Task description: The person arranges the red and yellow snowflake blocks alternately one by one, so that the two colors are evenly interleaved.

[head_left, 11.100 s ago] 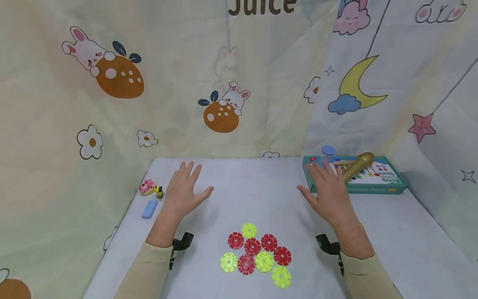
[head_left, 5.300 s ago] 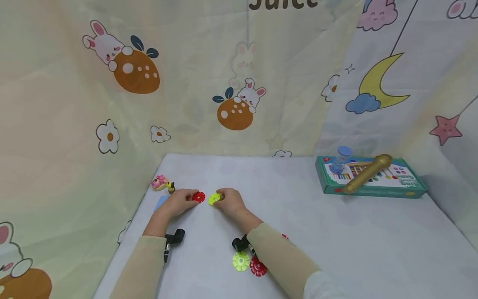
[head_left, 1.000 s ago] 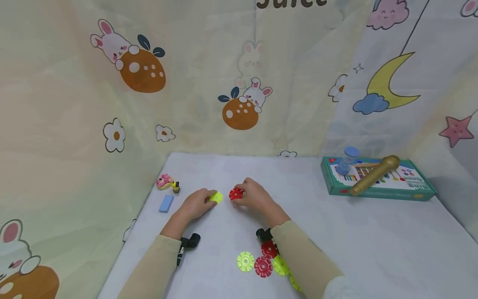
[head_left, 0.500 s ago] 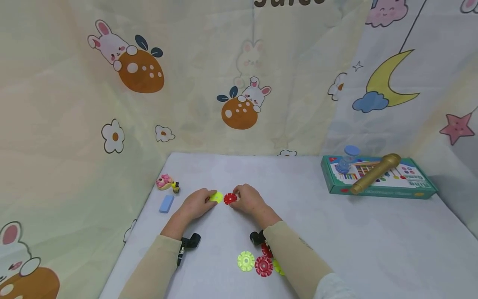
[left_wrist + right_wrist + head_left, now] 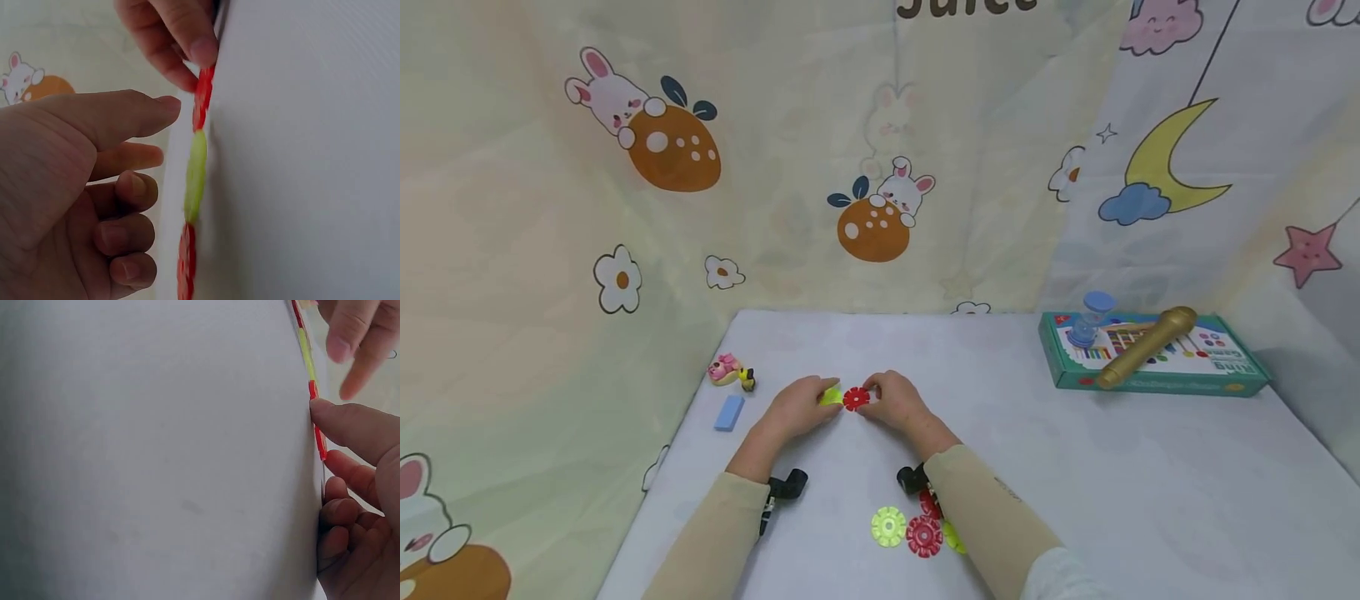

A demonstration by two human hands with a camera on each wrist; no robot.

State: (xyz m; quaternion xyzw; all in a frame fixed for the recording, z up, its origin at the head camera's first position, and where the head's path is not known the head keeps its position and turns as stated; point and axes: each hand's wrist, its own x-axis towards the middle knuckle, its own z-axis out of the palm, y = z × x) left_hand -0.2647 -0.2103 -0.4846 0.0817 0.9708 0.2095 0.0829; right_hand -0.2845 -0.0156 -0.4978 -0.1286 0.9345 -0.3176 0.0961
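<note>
A red notched plastic disc (image 5: 856,399) is pinched by its edges between thumb and finger of my right hand (image 5: 901,405). It meets a yellow-green notched disc (image 5: 196,175), whose other side joins another red disc (image 5: 186,259); the three stand in a row on edge in the left wrist view. My left hand (image 5: 796,408) is beside the yellow-green disc, thumb and forefinger apart and off the discs in both wrist views, its other fingers loosely bent. In the head view the left hand hides the far red disc.
Loose notched discs, a yellow-green one (image 5: 889,527) and a red one (image 5: 923,536) among them, lie near the right forearm, which partly covers some. At left are a pink-and-yellow figurine (image 5: 726,370) and blue block (image 5: 729,413). A green box (image 5: 1157,385) carries a gold microphone-shaped object (image 5: 1146,348) and blue-capped timer (image 5: 1091,319).
The right hand has brought its red disc leftward against the yellow-green one. The left hand has gone from gripping the yellow-green disc to standing off it.
</note>
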